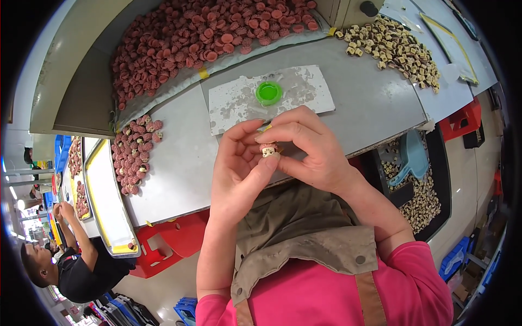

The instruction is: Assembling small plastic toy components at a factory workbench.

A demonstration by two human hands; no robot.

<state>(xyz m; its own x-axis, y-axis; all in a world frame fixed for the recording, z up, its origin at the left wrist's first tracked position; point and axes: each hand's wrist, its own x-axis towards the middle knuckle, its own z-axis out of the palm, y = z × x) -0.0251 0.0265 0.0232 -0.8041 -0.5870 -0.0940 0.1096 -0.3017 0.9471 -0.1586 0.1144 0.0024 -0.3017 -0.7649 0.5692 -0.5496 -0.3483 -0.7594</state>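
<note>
Over the near edge of the grey table, both my hands meet around a small toy piece [268, 151]. It has a cream front with dark marks like a face and a pink top. My left hand [235, 176] grips it with thumb and fingers from the left. From the right, my right hand [315, 149] pinches at the same piece, its index finger curled over the top. The fingers partly hide the piece. Just beyond my hands lies a white spotted board [228, 103], bearing a round dish of bright green material [269, 93].
Pink ridged caps [217, 35] are heaped at the back. Cream-and-dark pieces [391, 51] lie back right; pink-and-cream pieces [130, 157] lie left, beside a yellow-edged tray [106, 190]. A black bin [443, 201] with a blue scoop [414, 155] stands right. Another person [81, 266] works far left.
</note>
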